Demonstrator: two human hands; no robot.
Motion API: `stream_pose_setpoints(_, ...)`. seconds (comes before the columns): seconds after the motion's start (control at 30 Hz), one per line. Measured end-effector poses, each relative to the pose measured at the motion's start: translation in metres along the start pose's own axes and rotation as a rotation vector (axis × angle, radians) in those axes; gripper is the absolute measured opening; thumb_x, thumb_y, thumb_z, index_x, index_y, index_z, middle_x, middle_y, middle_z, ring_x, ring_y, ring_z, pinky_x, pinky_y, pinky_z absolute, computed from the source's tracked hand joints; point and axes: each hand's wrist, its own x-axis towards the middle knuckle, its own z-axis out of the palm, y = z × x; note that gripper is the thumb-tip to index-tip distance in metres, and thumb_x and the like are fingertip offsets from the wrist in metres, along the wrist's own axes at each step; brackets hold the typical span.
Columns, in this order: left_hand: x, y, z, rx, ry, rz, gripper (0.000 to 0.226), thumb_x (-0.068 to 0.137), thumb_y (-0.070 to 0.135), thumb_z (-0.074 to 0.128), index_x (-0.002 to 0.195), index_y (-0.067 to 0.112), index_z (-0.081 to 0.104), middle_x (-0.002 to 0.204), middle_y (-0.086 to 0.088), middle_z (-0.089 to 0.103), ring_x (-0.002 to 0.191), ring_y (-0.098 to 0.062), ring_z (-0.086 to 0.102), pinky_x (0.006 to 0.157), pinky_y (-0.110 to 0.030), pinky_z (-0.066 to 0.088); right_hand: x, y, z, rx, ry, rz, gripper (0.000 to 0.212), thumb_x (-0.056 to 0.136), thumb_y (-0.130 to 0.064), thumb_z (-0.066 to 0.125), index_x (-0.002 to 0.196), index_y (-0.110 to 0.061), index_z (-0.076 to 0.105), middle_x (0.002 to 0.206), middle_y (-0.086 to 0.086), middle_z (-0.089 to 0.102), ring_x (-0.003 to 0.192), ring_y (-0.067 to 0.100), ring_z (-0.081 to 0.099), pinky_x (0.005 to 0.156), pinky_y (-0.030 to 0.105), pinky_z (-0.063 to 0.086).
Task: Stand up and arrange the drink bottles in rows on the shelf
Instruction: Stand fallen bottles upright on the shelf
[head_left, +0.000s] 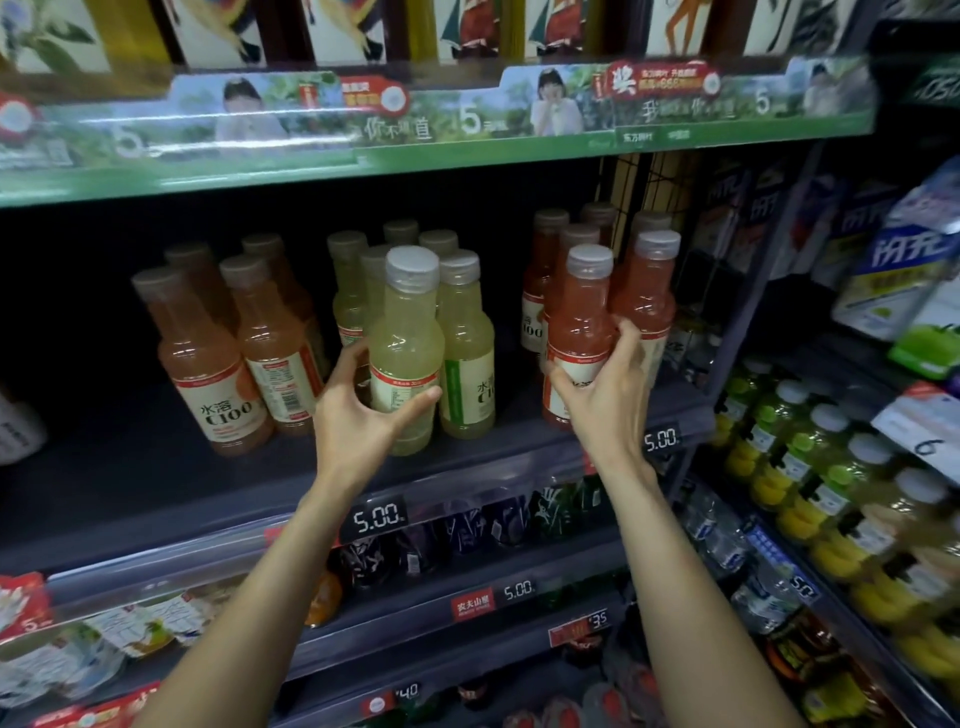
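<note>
both arms reach up from below, and the left hand (363, 410) is wrapped round the lower part of a pale yellow bottle (408, 348), thumb across the label, fingers curled behind it. that bottle stands upright at the front edge of the shelf (156, 467), grey cap on top. just right of that grip, touching it, stands another pale yellow bottle (467, 353) with a green-edged label. further right, the right hand (605, 384) curls round the label of a pink-red bottle (579, 332), fingertips hooked round its far side, bottle upright near the shelf's front lip. beside those fingertips, a second pink-red bottle (649, 296) stands close against it. left of the left hand, well apart, two orange bottles (208, 364) stand upright, the front one turned label out. behind each grip, more bottles of the same colour line up toward the dark back of the shelf. price tags (378, 517) reading 5.00 sit on the rail under the hands.
</note>
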Motion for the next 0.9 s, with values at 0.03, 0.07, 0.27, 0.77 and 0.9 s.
stream_pose_setpoints(0.03, -0.001, 0.000, 0.002, 0.002, 0.006, -0.003, 0.072, 0.062, 0.037, 0.085, 0.123, 0.020, 0.052, 0.109, 0.012, 0.062, 0.105, -0.009, 0.060, 0.097, -0.030, 0.048, 0.001, 0.001, 0.000, -0.047, 0.010, 0.002, 0.077, 0.071, -0.035, 0.080, 0.129, -0.006, 0.039, 0.119, 0.013, 0.051, 0.108, 0.023, 0.050, 0.084, 0.025, 0.040)
stream_pose_setpoints(0.07, -0.001, -0.001, 0.003, 0.000, 0.014, -0.005, 0.071, 0.063, 0.036, 0.086, 0.123, 0.020, 0.052, 0.108, 0.013, 0.061, 0.105, -0.008, 0.059, 0.097, -0.030, 0.048, 0.002, 0.003, -0.001, -0.111, 0.030, -0.003, 0.078, 0.069, -0.039, 0.080, 0.128, -0.006, 0.040, 0.119, 0.014, 0.049, 0.110, 0.027, 0.048, 0.087, 0.034, 0.045)
stream_pose_setpoints(0.27, -0.002, -0.006, 0.001, -0.002, 0.053, -0.017, 0.075, 0.065, 0.038, 0.085, 0.129, 0.020, 0.050, 0.109, 0.013, 0.061, 0.106, -0.007, 0.059, 0.093, -0.023, 0.047, -0.009, 0.011, -0.008, -0.169, 0.035, 0.010, 0.084, 0.077, -0.039, 0.074, 0.142, -0.007, 0.032, 0.134, 0.018, 0.040, 0.122, 0.033, 0.039, 0.103, 0.046, 0.034)
stream_pose_setpoints(0.77, 0.000, -0.031, 0.011, -0.027, -0.100, -0.026, 0.085, 0.085, 0.046, 0.064, 0.149, 0.018, 0.015, 0.140, -0.003, 0.051, 0.123, -0.013, 0.052, 0.102, -0.028, 0.042, -0.042, -0.055, 0.042, 0.408, -0.475, 0.061, 0.082, 0.084, -0.009, 0.066, 0.147, -0.019, 0.014, 0.151, 0.001, 0.026, 0.135, 0.013, 0.031, 0.103, 0.019, 0.027)
stream_pose_setpoints(0.9, 0.003, -0.027, 0.023, -0.102, -0.164, -0.035, 0.100, 0.089, 0.041, 0.061, 0.142, 0.046, -0.024, 0.159, -0.002, 0.018, 0.140, -0.012, 0.031, 0.112, -0.027, 0.028, -0.046, -0.058, 0.048, 0.397, -0.483, 0.084, 0.089, 0.086, -0.011, 0.065, 0.150, -0.018, 0.003, 0.156, 0.000, 0.018, 0.138, 0.013, 0.029, 0.103, 0.018, 0.027)
